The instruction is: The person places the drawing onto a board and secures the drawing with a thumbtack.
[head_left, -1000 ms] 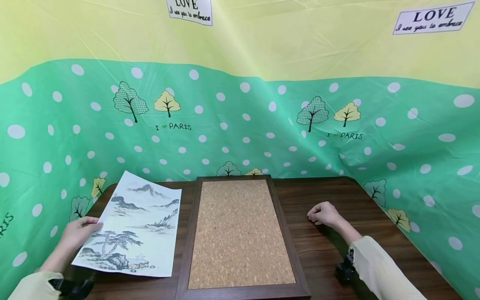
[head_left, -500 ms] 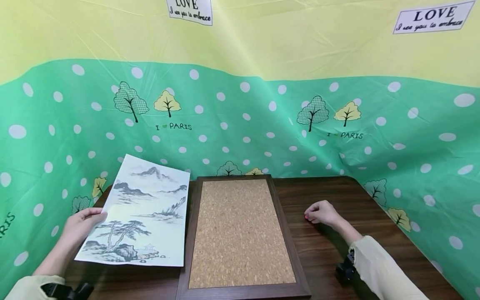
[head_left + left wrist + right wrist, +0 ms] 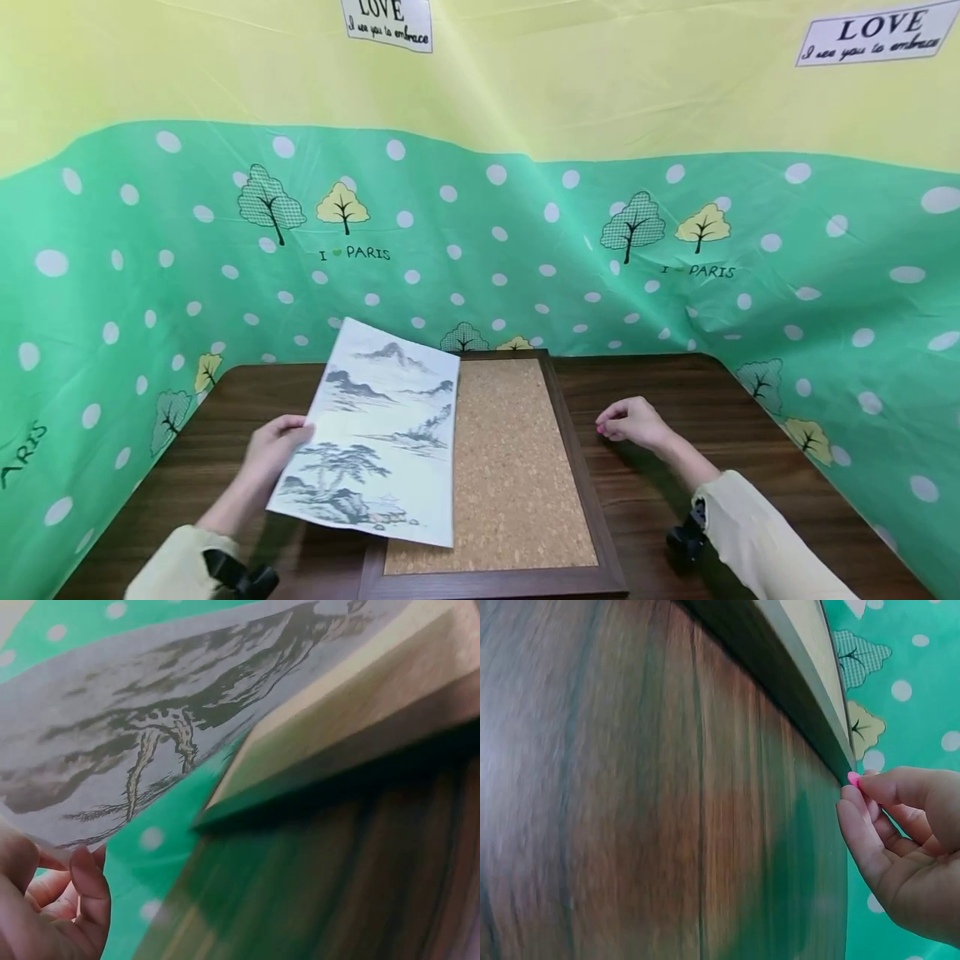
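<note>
My left hand [image 3: 273, 450] pinches the left edge of a sheet of paper [image 3: 375, 437] printed with a grey ink landscape of mountains and pines. The sheet is tilted up and overlaps the left part of a framed cork board [image 3: 517, 475] in the head view. From the left wrist, the thumb and fingers hold a corner of the paper [image 3: 97, 735], slightly curved. To the right of the board, my right hand [image 3: 633, 421] pinches a small pink pushpin [image 3: 854, 778] between thumb and fingertips. Only its pink end shows; the rest is hidden by the fingers.
The board's dark wooden frame [image 3: 581, 467] lies on a dark wood-grain table [image 3: 645, 533]. Behind and at both sides hangs a green and yellow curtain [image 3: 525, 233] with white dots and printed trees. A black wrist camera [image 3: 686, 537] is strapped at the right sleeve.
The left hand first lifts the paper a little, then carries it right until it overlaps the cork board. The right hand shifts slightly left, and the pink pushpin comes into sight. The view turns slightly left.
</note>
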`<state>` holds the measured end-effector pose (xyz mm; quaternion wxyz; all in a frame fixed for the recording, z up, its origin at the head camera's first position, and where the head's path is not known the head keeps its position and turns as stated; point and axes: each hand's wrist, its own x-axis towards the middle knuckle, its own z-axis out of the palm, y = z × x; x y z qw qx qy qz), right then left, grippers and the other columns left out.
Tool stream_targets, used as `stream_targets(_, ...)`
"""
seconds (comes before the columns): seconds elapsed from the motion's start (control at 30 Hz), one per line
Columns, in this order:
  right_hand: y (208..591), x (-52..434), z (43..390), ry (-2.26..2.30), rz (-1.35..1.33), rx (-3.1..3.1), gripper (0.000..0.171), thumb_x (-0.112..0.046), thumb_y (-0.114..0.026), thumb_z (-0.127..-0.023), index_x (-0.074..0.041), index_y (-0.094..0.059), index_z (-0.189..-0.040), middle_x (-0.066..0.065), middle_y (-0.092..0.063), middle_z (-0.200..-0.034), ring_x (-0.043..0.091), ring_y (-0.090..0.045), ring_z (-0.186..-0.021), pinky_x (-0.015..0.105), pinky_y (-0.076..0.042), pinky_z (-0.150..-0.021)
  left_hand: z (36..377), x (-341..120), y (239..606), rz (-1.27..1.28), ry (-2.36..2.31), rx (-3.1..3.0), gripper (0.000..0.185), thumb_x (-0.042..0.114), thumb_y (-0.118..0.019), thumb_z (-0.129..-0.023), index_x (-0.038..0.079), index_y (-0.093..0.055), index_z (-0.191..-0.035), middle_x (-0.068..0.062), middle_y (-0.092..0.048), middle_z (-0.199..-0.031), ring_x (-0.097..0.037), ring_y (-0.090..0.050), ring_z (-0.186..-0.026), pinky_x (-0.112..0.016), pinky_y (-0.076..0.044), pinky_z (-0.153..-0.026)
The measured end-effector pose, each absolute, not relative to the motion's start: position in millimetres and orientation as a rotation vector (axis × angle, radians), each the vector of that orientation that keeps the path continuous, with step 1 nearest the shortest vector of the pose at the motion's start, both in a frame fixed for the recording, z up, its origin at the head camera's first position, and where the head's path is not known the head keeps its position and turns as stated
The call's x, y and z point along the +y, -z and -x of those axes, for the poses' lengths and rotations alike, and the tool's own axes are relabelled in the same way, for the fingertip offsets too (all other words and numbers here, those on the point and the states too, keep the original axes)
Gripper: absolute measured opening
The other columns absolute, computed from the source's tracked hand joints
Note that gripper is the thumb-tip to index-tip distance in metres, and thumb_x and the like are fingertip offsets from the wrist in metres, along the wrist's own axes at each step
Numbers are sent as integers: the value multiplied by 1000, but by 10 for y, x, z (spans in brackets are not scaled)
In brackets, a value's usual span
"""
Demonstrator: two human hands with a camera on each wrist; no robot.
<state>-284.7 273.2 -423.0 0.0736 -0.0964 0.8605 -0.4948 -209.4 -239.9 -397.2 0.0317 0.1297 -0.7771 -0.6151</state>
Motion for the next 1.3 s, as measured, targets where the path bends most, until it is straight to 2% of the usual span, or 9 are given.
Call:
stream_targets(0.27, 4185, 2591, 2790, 1510, 353, 2554, 12, 9, -57, -81, 18, -60, -87, 20, -65, -79, 25, -65, -74, 33, -54, -64, 2176, -1719, 4169, -299, 1871, -2342, 21, 4, -55, -85, -11, -55, -99, -1, -58, -70, -8, -52, -59, -22, -43, -55)
stream_targets(0.5, 4120, 2441, 2752, 1530, 414, 2500, 12, 6, -58, -83, 16, -60, -88, 20, -65, -82, 27, -65, -78, 37, -53, -68, 2166, -1357, 4350, -255, 1690, -2437, 14, 5, -61, -77, -5, -62, -87, -2, -60, -68, -9, -51, -59, -23, -42, -56)
stream_targets(0.67, 4100, 2368, 2707, 1523, 437, 2471, 15, 3, -59, -84, 17, -60, -90, 19, -64, -83, 29, -64, -81, 37, -53, -69, 2177, -1216, 4372, -286, 1584, -2422, 11, 6, -61, -76, -2, -63, -83, -1, -58, -66, -10, -49, -58, -25, -40, -56)
stream_targets(0.83, 4101, 2343, 2693, 1531, 442, 2471, 15, 3, -59, -83, 17, -60, -90, 15, -64, -82, 25, -64, -78, 37, -53, -69, 2167, -1122, 4377, -284, 1524, -2454, 9, 7, -61, -75, 1, -63, -81, 0, -58, -66, -10, -48, -59, -26, -40, -56)
stream_targets(1.3, 4124, 2208, 2708, 1557, 424, 2456, 16, 2, -60, -82, 16, -61, -90, 21, -64, -83, 23, -63, -77, 34, -53, -69, 2163, -1069, 4466, -50, 1492, -2533, 6, 2, -65, -74, -1, -60, -75, 0, -53, -64, -9, -45, -57, -25, -39, -55)
